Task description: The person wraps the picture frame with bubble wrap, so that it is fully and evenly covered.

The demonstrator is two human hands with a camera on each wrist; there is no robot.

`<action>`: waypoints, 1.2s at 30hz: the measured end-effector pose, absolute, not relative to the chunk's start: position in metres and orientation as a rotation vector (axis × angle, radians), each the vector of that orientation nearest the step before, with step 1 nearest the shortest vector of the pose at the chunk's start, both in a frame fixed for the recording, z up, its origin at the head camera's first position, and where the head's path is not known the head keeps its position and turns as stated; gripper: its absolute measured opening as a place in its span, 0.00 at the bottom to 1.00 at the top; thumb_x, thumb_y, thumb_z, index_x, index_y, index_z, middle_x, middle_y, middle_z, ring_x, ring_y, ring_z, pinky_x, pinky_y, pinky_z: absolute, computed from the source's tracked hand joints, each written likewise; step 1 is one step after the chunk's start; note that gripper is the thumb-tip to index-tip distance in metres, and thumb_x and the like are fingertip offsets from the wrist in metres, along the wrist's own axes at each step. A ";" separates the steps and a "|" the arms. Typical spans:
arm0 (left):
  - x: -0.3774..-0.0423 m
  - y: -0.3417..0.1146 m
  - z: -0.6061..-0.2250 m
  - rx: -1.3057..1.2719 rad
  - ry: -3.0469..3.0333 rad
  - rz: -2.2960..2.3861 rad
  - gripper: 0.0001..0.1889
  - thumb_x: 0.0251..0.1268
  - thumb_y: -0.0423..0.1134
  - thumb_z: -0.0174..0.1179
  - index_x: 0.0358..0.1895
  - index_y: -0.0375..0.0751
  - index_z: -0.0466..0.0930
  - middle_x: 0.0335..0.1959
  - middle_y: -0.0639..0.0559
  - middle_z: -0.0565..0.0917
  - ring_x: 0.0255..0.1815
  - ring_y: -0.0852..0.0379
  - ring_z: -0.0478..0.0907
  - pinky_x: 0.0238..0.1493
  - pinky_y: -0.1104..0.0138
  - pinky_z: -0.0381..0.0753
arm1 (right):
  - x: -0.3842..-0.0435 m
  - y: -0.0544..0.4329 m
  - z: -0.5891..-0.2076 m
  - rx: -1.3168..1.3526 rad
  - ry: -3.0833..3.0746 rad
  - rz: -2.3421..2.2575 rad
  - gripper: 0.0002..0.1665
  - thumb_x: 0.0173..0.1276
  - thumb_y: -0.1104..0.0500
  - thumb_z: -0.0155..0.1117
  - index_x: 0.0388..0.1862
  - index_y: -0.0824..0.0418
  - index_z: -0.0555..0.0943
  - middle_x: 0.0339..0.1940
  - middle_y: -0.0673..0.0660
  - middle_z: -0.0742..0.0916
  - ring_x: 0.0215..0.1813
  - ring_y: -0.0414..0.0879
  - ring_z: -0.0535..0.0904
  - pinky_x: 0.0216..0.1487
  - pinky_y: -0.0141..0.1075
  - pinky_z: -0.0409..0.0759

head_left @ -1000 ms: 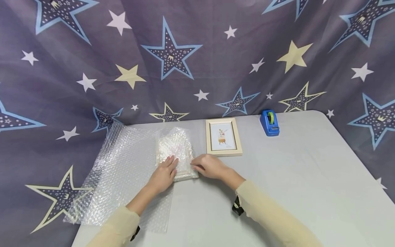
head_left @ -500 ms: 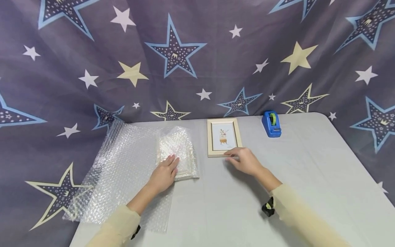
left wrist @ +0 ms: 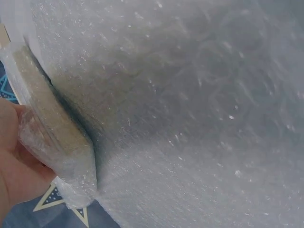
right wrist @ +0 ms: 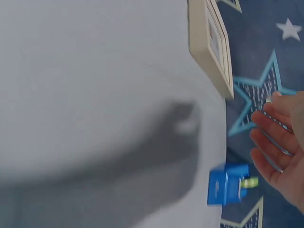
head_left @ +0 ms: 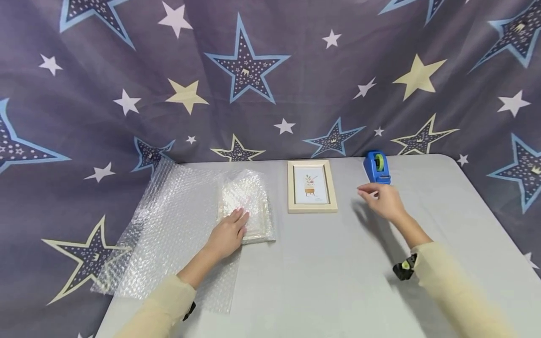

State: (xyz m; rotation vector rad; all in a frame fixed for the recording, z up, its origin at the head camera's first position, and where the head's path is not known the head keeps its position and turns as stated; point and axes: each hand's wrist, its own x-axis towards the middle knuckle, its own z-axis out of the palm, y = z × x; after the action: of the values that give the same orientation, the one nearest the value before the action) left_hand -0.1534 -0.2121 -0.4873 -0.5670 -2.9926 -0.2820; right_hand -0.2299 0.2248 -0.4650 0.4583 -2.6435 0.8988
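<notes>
My left hand [head_left: 225, 237] rests with fairly straight fingers on a flat, box-shaped packet wrapped in bubble wrap [head_left: 243, 190]. In the left wrist view, pale wood-coloured edges show through the wrapped packet [left wrist: 52, 99], and my left hand [left wrist: 16, 166] lies against it. A loose sheet of bubble wrap [head_left: 177, 211] spreads under and left of it. My right hand [head_left: 385, 202] hovers over the table just in front of a blue tape dispenser [head_left: 378, 170] with green tape core. Its fingers are loosely bent, the thumb near the index finger; no held thing is clearly visible.
A light wooden picture frame [head_left: 333, 192] with a plant print lies between the packet and the dispenser. Behind the pale table [head_left: 304, 277] hangs a dark curtain [head_left: 304, 94] with stars. The bubble wrap sheet hangs over the table's left edge.
My right hand has left the packet's right edge and moved right, past the picture frame, to the tape dispenser. My left hand stays on the packet. The head view has shifted slightly.
</notes>
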 end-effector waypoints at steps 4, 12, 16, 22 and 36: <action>-0.155 -0.213 -0.485 -0.583 -2.955 -0.292 0.22 0.67 0.37 0.54 0.62 0.32 0.73 0.65 0.33 0.74 0.68 0.37 0.71 0.67 0.47 0.72 | -0.242 0.246 -0.456 0.358 -2.652 0.856 0.09 0.62 0.61 0.66 0.37 0.65 0.87 0.34 0.64 0.90 0.29 0.51 0.83 0.29 0.34 0.81; -0.158 -0.213 -0.484 -0.607 -2.960 -0.278 0.22 0.68 0.38 0.54 0.64 0.33 0.72 0.65 0.34 0.73 0.68 0.38 0.70 0.67 0.47 0.72 | -0.265 0.283 -0.446 0.095 -2.776 0.839 0.15 0.67 0.58 0.60 0.44 0.68 0.84 0.39 0.70 0.88 0.40 0.63 0.82 0.29 0.29 0.72; -0.161 -0.214 -0.487 -0.572 -3.023 -0.260 0.23 0.70 0.40 0.53 0.65 0.36 0.71 0.68 0.36 0.71 0.70 0.40 0.68 0.70 0.49 0.70 | -0.277 0.292 -0.447 0.006 -2.873 0.822 0.19 0.70 0.55 0.55 0.48 0.70 0.82 0.41 0.71 0.87 0.41 0.62 0.81 0.32 0.35 0.74; -0.159 -0.213 -0.486 -0.566 -3.043 -0.281 0.23 0.70 0.39 0.52 0.66 0.36 0.71 0.68 0.36 0.70 0.71 0.40 0.67 0.69 0.48 0.70 | -0.291 0.299 -0.453 -0.050 -3.070 0.794 0.28 0.73 0.50 0.49 0.49 0.75 0.80 0.46 0.74 0.84 0.46 0.67 0.79 0.44 0.52 0.79; -0.154 -0.214 -0.486 -0.571 -3.013 -0.256 0.22 0.69 0.39 0.54 0.65 0.36 0.72 0.67 0.36 0.72 0.69 0.39 0.69 0.67 0.47 0.72 | -0.301 0.291 -0.470 -0.233 -3.023 0.920 0.23 0.70 0.51 0.56 0.40 0.73 0.81 0.36 0.69 0.86 0.35 0.53 0.77 0.31 0.32 0.69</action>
State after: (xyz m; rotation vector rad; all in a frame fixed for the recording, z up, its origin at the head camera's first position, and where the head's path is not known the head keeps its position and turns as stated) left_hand -0.1538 -0.2140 -0.4861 -0.5714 -3.0127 -0.2560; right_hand -0.3005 0.2912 -0.4699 -0.2331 -3.0232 0.9202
